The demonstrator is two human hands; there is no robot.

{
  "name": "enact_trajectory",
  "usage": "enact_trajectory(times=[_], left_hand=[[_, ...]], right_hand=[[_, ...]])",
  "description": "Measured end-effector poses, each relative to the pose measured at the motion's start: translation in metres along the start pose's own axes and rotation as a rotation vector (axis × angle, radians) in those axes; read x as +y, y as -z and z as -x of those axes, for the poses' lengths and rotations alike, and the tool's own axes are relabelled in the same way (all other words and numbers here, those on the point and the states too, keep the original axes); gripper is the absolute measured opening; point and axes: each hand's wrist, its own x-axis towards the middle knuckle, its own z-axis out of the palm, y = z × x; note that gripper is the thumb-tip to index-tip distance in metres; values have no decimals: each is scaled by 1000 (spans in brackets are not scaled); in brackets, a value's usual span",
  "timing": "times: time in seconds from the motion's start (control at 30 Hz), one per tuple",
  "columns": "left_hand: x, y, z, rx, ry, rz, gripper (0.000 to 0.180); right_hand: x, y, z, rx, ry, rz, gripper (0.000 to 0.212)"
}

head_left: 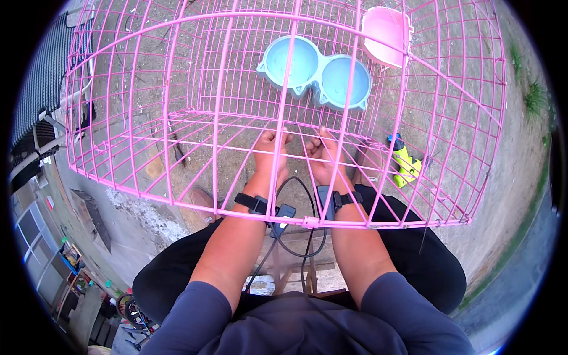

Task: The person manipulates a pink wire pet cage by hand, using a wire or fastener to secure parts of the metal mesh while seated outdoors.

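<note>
A pink wire cage [310, 221] fills the view in front of me, its bars crossing over both my forearms and hands. My left hand [270, 152] is closed at the lower mesh, fingers curled. Beside it, a small gap to the right, my right hand [323, 157] is closed too, thumb and fingers pinched near the bars. A thin dark wire seems to run by the right fingertips, but what either hand grips is too small to make out. Beyond the hands, a light blue double bowl [320, 66] with ear-shaped corners is seen through the bars.
A pink plastic tray [386, 36] is at the cage's far right. On the ground to the right lies a yellow-green and blue object [406, 164] of unclear kind. Cables [312, 236] hang between my strapped wrists. A dark woven chair [44, 77] stands at left.
</note>
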Motion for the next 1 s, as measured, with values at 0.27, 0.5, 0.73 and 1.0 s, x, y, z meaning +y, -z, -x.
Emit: enact_trajectory(times=[0.27,0.5,0.73,1.0], left_hand=[[-12,28,22,75,-215,-526,18],[-24,46,26,0,-193,-633,20],[10,28,12,-180,-427,-1078,23],[22,5,-6,-250,-333,-1120,30]], right_hand=[[11,36,9,57,110,600,19],[0,40,6,71,189,681,17],[-19,33,3,-39,259,908,22],[-22,29,4,-106,267,1111,23]])
